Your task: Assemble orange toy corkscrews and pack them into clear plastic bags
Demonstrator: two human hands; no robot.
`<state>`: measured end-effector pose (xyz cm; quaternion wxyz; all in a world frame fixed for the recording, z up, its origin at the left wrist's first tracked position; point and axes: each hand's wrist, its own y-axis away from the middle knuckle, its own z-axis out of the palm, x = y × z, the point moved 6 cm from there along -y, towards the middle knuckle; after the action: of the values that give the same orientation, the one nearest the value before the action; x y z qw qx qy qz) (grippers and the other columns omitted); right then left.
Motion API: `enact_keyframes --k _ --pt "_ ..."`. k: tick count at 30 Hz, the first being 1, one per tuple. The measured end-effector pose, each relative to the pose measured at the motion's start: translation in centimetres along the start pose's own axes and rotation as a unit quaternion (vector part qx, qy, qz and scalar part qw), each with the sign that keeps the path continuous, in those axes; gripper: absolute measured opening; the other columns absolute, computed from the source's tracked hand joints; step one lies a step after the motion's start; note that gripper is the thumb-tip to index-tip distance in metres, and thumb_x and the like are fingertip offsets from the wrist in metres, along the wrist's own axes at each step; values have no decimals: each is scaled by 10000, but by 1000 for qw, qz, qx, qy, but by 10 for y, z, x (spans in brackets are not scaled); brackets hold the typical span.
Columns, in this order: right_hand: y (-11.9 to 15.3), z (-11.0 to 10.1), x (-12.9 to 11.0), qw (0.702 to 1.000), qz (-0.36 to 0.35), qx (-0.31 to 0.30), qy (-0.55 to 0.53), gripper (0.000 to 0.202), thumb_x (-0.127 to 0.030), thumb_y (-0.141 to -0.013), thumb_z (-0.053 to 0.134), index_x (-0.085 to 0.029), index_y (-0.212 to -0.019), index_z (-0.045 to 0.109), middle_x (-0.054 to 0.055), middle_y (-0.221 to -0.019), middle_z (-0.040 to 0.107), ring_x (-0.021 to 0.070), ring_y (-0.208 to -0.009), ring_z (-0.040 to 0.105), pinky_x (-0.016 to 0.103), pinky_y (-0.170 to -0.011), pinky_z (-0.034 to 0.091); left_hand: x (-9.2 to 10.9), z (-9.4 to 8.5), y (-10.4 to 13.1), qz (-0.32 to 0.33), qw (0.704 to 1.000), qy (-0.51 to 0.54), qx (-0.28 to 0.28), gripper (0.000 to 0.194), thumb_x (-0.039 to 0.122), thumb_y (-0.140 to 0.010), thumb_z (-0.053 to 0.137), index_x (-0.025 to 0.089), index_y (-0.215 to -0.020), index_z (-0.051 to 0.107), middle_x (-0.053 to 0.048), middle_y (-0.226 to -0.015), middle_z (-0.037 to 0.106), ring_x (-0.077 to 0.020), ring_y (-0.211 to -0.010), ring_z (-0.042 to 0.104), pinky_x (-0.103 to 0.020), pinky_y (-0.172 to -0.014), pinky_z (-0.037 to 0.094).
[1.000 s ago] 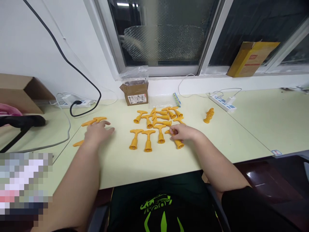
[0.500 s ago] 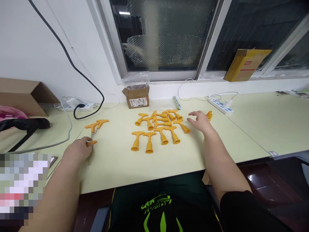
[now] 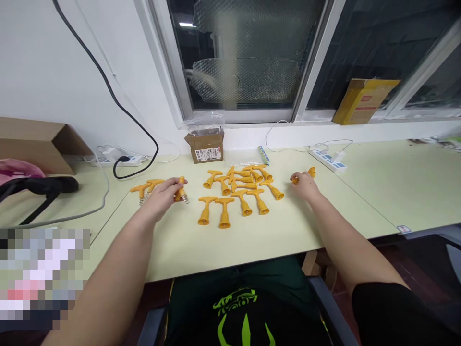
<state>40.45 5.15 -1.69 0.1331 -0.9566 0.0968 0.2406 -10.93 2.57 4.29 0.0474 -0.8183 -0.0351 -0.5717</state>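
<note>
My left hand is closed around a yellow T-handle corkscrew, lifted above the table, its metal spiral pointing down and right. Two more yellow T-handle corkscrews with bare spirals lie just behind that hand, partly hidden by it. At the right, my right hand has its fingers closed on a yellow plastic piece, mostly covered by the fingers. Another bit of yellow plastic shows behind the knuckles; whether it is the same piece I cannot tell. Between my hands lie several yellow corkscrews with bell-shaped bases.
A small open cardboard box and a clear plastic bag sit by the wall. Power strips with cables lie at the back. A black stand-like object and a larger carton are at the left.
My left hand has moved right and up with the corkscrew, now raised near the middle group. My right hand has shifted slightly right and closed on a yellow piece.
</note>
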Motion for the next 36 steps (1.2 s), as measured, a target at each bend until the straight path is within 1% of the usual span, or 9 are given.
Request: enact_keyframes --k 2,5,8,12,17,20,25,31,36 --pt "1 1 -31 996 -24 9 -88 243 -236 -687 650 -194 -926 650 61 -961 589 204 -827 585 399 -869 489 7 38 -6 -37 991 118 -59 276 389 -760 703 195 -938 623 -4 -732 588 -163 -645 624 -297 -617 539" --pt "6 6 -85 950 -89 -48 -297 418 -300 -691 665 -241 -1094 575 8 -999 579 150 -720 572 326 -719 502 19 79 -18 -42 974 213 -60 239 289 -746 689 207 -886 513 39 -710 518 -96 -514 542 -208 -478 402" --pt "13 8 -129 903 -134 -53 -404 392 -293 -711 665 -250 -1083 549 -6 -980 589 130 -690 542 287 -665 480 25 110 -26 -46 960 268 -71 248 270 -775 646 230 -874 423 66 -678 463 -73 -434 465 -178 -414 273" --pt "20 24 -151 874 -115 -38 -471 267 -284 -731 652 -226 -981 579 -13 -836 586 146 -701 527 282 -662 458 20 133 -31 -64 952 289 -84 225 268 -810 595 242 -870 379 81 -644 439 -61 -369 363 -182 -390 206" --pt "34 54 -153 872 -128 -91 -464 270 -281 -732 649 -221 -992 606 -33 -793 553 135 -666 482 271 -638 430 8 145 -26 -47 957 273 -86 247 322 -816 643 243 -907 428 90 -620 428 -56 -360 344 -181 -385 212" --pt "42 62 -153 868 -149 -126 -457 284 -273 -748 656 -229 -1023 599 -42 -801 532 125 -646 460 265 -627 420 1 146 -21 -30 957 276 -86 245 325 -823 643 244 -910 428 81 -654 483 -53 -366 351 -183 -386 235" --pt "48 61 -159 856 -173 -130 -470 298 -262 -756 667 -231 -1035 568 -16 -894 565 142 -744 526 273 -687 457 -5 140 -14 -23 955 281 -89 230 305 -817 636 237 -921 443 38 -836 631 -42 -388 389 -191 -392 263" --pt "44 57 -153 847 -156 -90 -501 264 -246 -764 652 -240 -1010 557 -7 -938 574 150 -769 536 286 -704 463 -5 124 -17 -23 952 302 -54 203 276 -812 608 236 -918 439 39 -884 655 -29 -379 346 -190 -389 243" --pt "49 62 -161 829 -170 -144 -512 252 -261 -801 671 -237 -1029 567 -6 -962 586 159 -832 578 308 -775 486 -5 131 -15 -25 956 287 -61 212 264 -799 609 239 -926 441 35 -897 661 -31 -382 366 -189 -386 237"
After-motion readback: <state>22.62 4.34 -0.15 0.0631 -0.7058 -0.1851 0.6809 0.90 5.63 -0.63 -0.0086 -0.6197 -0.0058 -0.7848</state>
